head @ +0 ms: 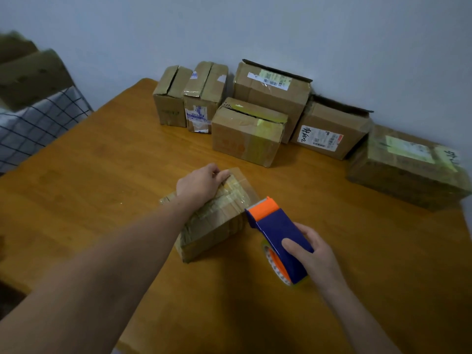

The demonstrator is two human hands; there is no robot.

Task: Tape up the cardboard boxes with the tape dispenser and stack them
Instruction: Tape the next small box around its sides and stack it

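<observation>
Two bare hands work one small cardboard box near the middle of the wooden bench. Left hand: laid palm-down on the far end of the box top, its grip pressing rather than closing round anything; judged purpose, to pin the box so that it does not slide under the pull of the tape. Right hand: grip clenched round the blue body of the tape dispenser, thumb on the upper face, fingers hidden beneath. The dispenser's orange head touches the box's right-hand upper edge, with the tape roll at the rear end, toward the person; this angle suits either starting or cutting a strip at that edge, and which of the two cannot be told. The box top shows glossy clear tape in several layers, so sealing of this box is judged well advanced.

Six further cardboard boxes stand along the far edge of the bench against the wall, running toward the far right corner: two narrow ones at the left, a low one in front of a taller one with a raised flap, another open-flapped box, and a flat one at the right edge. None rests on another, so stacking is not yet begun. Checked cloth lies beyond the left edge.
</observation>
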